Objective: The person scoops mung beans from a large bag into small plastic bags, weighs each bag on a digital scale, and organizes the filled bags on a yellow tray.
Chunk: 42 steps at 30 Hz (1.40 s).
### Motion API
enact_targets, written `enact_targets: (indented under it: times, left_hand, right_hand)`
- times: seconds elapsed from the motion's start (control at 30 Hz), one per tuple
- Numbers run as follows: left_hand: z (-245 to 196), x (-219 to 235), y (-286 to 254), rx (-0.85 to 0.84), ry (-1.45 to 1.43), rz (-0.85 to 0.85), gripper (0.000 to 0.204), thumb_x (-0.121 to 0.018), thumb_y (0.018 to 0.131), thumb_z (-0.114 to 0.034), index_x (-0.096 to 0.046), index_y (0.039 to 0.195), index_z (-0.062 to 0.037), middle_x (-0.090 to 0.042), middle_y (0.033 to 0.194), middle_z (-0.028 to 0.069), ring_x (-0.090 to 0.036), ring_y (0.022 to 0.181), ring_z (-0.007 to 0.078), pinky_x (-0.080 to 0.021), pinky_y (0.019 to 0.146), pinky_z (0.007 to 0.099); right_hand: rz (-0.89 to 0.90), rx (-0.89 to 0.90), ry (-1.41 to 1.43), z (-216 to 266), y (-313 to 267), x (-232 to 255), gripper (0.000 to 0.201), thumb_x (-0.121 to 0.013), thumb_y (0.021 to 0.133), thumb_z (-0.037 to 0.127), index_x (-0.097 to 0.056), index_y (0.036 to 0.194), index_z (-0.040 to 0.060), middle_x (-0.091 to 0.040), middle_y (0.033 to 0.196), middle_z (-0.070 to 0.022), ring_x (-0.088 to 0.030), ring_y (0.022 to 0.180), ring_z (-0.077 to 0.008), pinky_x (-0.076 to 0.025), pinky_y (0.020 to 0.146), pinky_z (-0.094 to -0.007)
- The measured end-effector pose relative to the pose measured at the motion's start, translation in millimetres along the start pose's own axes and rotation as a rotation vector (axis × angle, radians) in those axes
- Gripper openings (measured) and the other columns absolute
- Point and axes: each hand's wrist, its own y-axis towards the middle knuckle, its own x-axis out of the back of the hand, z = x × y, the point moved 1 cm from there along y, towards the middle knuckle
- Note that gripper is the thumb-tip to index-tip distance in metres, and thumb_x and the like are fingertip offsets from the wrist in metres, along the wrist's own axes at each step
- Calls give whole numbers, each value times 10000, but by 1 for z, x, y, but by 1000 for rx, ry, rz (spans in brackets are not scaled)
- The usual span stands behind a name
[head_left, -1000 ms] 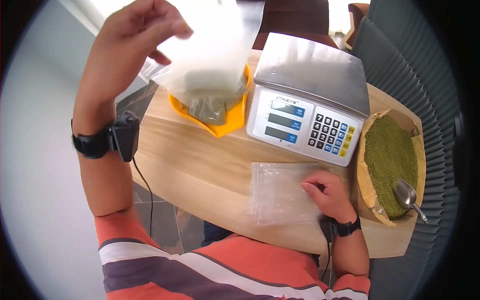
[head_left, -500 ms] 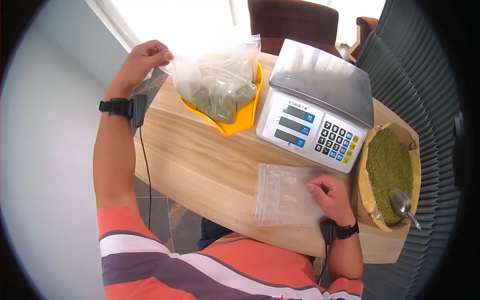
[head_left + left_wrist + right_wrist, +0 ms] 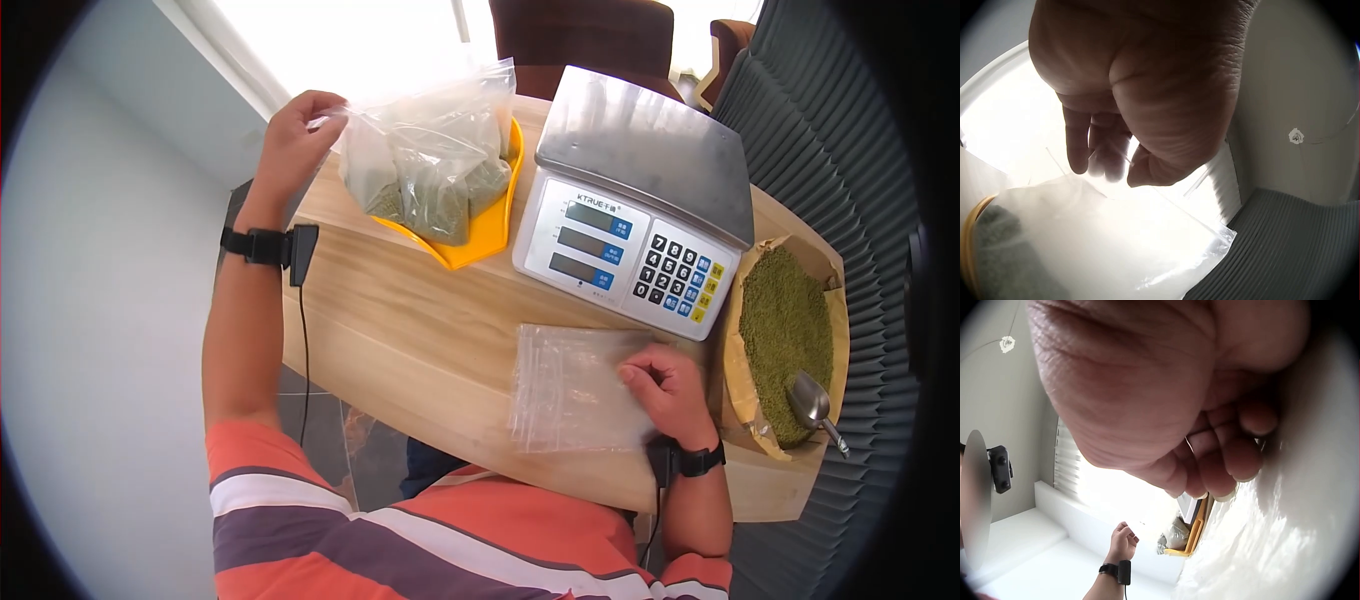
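Observation:
At the upper left in the head view, my left hand pinches the top corner of a clear plastic bag. In the left wrist view the thumb and fingers of my left hand are at the bag's thin edge. Filled with green grains at its lower part, the bag sits in a yellow tray. My right hand rests, fingers loosely curled, on the right side of a stack of flat empty bags. The right wrist view shows its curled fingers up close.
A white scale with a metal plate stands right of the tray. At the right edge, an open paper sack holds green grains and a metal scoop. Chairs stand beyond the table.
My left hand has come down from above the tray, and the filled bag has settled lower in it. My right hand has stayed on the stack of empty bags.

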Motion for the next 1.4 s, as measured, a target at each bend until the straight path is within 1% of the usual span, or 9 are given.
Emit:
enact_targets:
  times: [0.13, 0.2, 0.27, 0.47, 0.77, 0.97, 1.13, 1.37, 1.4]
  left_hand:
    - [0, -4, -40, -15, 100, -548, 200, -790, 1002, -179, -748, 1055, 10, -740, 946, 39, -660, 903, 91, -553, 849, 279]
    - [16, 3, -68, 318, 35, -430, 206, -794, 1003, -191, -758, 1020, 11, -762, 949, 74, -702, 908, 116, -575, 859, 297]
    - [25, -5, -94, 382, 30, -210, 199, -785, 1014, -178, -775, 1004, 20, -788, 980, 87, -731, 941, 127, -588, 870, 310]
    - [18, -47, -115, -73, 201, -96, 207, -757, 1038, -165, -794, 1121, 21, -818, 1068, 130, -773, 997, 223, -573, 903, 345]
    - [2, -36, -97, 125, 239, 107, 222, -772, 1023, -193, -794, 1134, -2, -812, 1125, 138, -768, 1046, 240, -575, 955, 365]
    - [20, -41, -93, 46, 186, -116, 215, -761, 1037, -190, -779, 1165, -17, -796, 1116, 113, -754, 1074, 223, -590, 1002, 412]
    - [15, -39, -90, 101, 103, -8, 231, -758, 1046, -188, -768, 1177, 4, -801, 1071, 108, -749, 1035, 198, -591, 984, 397]
    - [-56, -20, -133, 291, 172, 10, 172, -730, 1080, -144, -768, 1076, 24, -775, 1029, 61, -667, 906, 101, -557, 812, 287]
    - [-78, -35, -145, 131, 125, 110, 120, -762, 1038, -102, -766, 1073, 13, -772, 1010, 71, -686, 904, 126, -561, 811, 303]
  right_hand:
    - [-16, -4, 21, 0, 0, 1, 98, -799, 1001, 79, -779, 986, -16, -700, 846, -35, -602, 738, -98, -494, 670, -279]
    - [11, 5, -6, 1, 1, 1, 108, -794, 1005, 81, -770, 982, -22, -697, 842, -44, -601, 735, -102, -490, 662, -284]
    - [5, 14, -2, 1, 1, 2, 111, -792, 1007, 81, -768, 981, -24, -692, 837, -44, -597, 731, -102, -486, 657, -285]
    - [22, 23, 3, 6, 1, 1, 115, -783, 1013, 79, -760, 981, -29, -674, 826, -41, -582, 723, -101, -474, 648, -284]
    - [26, 30, 5, 7, 1, 3, 111, -776, 1019, 73, -757, 984, -30, -677, 830, -47, -579, 726, -107, -475, 646, -292]
    - [29, 48, -13, 6, 1, 2, 105, -773, 1020, 72, -758, 990, -27, -682, 831, -58, -587, 725, -124, -482, 650, -304]
    - [13, 54, -24, 9, 1, 4, 118, -776, 1018, 85, -753, 996, -28, -691, 832, -74, -599, 734, -144, -491, 662, -318]
    - [30, 0, 97, 2, 0, 5, 132, -783, 1030, 113, -759, 1013, -15, -715, 837, -40, -609, 760, -100, -503, 686, -287]
    - [26, -13, 93, -1, -1, 6, 132, -783, 1030, 113, -759, 1013, -15, -715, 837, -40, -609, 760, -100, -503, 686, -287]
